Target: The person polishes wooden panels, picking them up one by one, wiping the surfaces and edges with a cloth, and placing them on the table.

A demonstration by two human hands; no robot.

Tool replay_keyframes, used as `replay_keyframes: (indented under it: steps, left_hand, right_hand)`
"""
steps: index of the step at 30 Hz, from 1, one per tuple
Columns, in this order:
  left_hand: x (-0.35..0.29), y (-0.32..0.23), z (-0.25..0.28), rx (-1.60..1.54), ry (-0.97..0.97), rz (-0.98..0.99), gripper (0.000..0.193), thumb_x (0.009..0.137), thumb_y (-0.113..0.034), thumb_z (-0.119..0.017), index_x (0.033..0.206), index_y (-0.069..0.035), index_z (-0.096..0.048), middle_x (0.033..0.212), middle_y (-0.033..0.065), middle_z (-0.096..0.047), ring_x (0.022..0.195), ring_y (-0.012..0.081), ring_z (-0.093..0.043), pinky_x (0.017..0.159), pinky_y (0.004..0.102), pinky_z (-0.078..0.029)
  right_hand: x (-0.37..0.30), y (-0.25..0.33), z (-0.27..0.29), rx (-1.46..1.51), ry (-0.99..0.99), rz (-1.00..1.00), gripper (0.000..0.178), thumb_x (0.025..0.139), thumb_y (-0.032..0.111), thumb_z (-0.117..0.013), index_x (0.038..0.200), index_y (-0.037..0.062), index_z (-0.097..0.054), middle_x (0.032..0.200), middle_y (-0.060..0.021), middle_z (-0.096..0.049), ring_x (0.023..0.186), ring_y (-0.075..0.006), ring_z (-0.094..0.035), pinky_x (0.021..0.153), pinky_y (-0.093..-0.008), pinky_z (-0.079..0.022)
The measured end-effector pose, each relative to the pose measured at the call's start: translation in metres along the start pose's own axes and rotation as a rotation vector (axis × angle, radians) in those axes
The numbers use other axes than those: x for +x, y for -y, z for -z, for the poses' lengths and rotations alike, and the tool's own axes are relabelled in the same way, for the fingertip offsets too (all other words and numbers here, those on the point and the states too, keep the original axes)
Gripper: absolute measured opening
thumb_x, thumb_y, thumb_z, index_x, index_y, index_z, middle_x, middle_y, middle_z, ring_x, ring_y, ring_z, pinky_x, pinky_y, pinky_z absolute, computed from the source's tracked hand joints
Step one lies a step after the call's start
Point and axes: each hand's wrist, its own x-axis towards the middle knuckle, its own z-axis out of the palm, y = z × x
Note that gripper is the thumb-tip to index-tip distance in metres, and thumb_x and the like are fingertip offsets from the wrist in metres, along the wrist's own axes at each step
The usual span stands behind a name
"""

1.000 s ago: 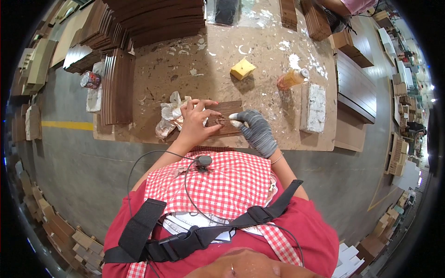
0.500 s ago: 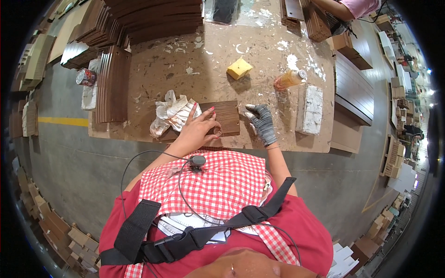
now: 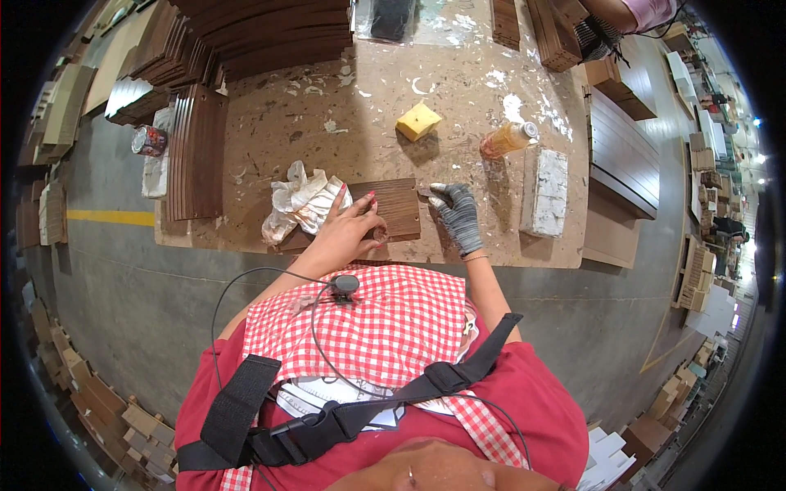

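Note:
A dark brown wooden board lies flat near the table's front edge. My bare left hand rests on it with the fingers spread, pressing its upper face. Beside those fingers, a crumpled whitish cloth or paper with brown stains covers the board's left part. My right hand, in a grey knit glove, is at the board's right end with its fingers pinched together. A small, thin, dark tip shows between the glove and the board's end; its kind cannot be made out.
Beyond the board are a yellow sponge block and a bottle of amber liquid. A white-wrapped block stands at the right. Stacked brown boards fill the left, near a can. Another person's arm reaches in at the far right.
The view has shifted slightly. Both my hands keep almost the same places on and beside the board. At the far right, the other person's arm has moved and a light-topped panel has left its stack.

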Motion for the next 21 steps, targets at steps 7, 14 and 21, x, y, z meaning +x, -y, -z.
replay_keyframes:
  steps: [7,14,21]
  left_hand:
    - [0.000,-0.001,-0.001,-0.008,0.012,0.021,0.032,0.083,-0.026,-0.069,0.111,-0.016,-0.060,0.130,0.0077,-0.057,0.139,0.0195,-0.032,0.118,0.0491,0.000]
    - [0.000,-0.001,-0.002,-0.001,0.007,0.021,0.033,0.082,-0.027,-0.070,0.112,-0.017,-0.060,0.130,0.0073,-0.057,0.139,0.0195,-0.032,0.118,0.0489,-0.001]
    - [0.002,0.000,-0.004,0.010,0.027,0.014,0.034,0.082,-0.028,-0.071,0.112,-0.017,-0.060,0.128,0.0080,-0.059,0.139,0.0198,-0.032,0.118,0.0492,-0.002]
  right_hand:
    - [-0.001,0.005,0.001,-0.018,0.000,0.023,0.024,0.077,0.007,-0.074,0.100,0.0044,-0.069,0.091,-0.0116,-0.066,0.084,-0.0264,-0.062,0.076,-0.0364,-0.050]
    - [-0.001,-0.004,0.001,0.053,0.009,-0.018,0.024,0.077,0.005,-0.073,0.101,0.0044,-0.069,0.092,-0.0119,-0.065,0.086,-0.0257,-0.062,0.078,-0.0357,-0.050]
    - [-0.001,-0.016,-0.002,0.113,0.013,-0.046,0.025,0.078,0.005,-0.072,0.102,0.0038,-0.069,0.094,-0.0126,-0.065,0.086,-0.0264,-0.062,0.079,-0.0357,-0.050]
